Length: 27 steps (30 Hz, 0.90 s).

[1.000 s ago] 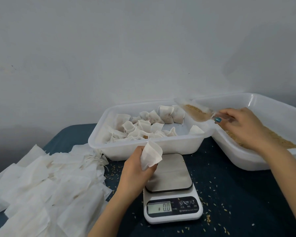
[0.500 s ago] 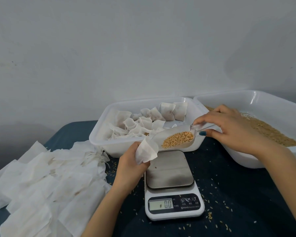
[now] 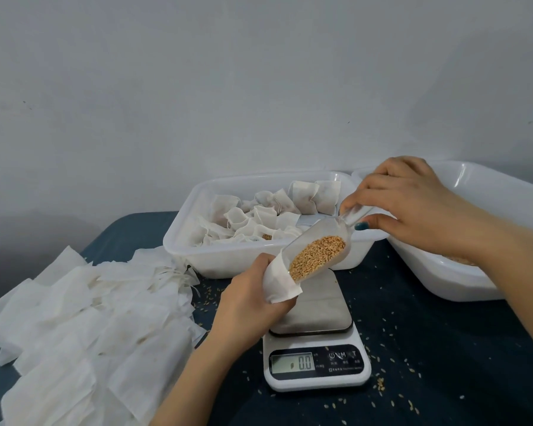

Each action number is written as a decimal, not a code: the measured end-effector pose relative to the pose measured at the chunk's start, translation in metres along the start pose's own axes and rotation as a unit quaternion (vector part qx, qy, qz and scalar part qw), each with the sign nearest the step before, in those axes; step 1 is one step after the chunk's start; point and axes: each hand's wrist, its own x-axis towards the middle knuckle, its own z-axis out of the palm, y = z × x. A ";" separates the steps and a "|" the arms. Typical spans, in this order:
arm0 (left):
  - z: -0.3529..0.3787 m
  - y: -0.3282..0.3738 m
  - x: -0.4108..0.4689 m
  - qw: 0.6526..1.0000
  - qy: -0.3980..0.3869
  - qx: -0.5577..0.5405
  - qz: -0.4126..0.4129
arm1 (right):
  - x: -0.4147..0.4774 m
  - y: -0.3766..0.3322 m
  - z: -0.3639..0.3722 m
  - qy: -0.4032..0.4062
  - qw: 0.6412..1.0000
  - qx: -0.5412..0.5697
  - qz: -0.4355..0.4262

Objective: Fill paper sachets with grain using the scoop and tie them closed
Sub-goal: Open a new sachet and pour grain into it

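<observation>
Dark blue worktop (image 3: 443, 333), pale wall behind; left hand (image 3: 246, 305) grips an open paper sachet (image 3: 277, 285) above the scale (image 3: 316, 315), display reading 0.0; right hand (image 3: 413, 207) pinches the handle of the clear scoop (image 3: 331, 230), tilted, lip inside the sachet mouth, loaded with grain (image 3: 317, 256); tied sachets (image 3: 314, 198) lie in the white tray (image 3: 216, 252) behind; flat sachets (image 3: 90, 318) piled at left.

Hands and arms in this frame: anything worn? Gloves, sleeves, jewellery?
No gloves on the left hand or the right hand. The left forearm and right forearm are bare, with no sleeves in view. No ring, watch or bracelet shows. The only marking is teal polish on the right thumbnail.
</observation>
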 end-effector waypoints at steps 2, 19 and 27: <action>0.001 0.001 0.000 1.000 0.002 -0.009 0.000 | 0.002 -0.002 -0.003 0.000 1.000 -0.005 -0.007; 0.004 0.003 -0.002 0.991 -0.009 -0.119 0.060 | 0.019 -0.014 -0.025 0.047 0.991 -0.091 -0.089; 0.001 0.006 0.000 0.986 -0.005 -0.160 0.049 | 0.018 -0.015 -0.024 0.084 0.986 -0.110 -0.090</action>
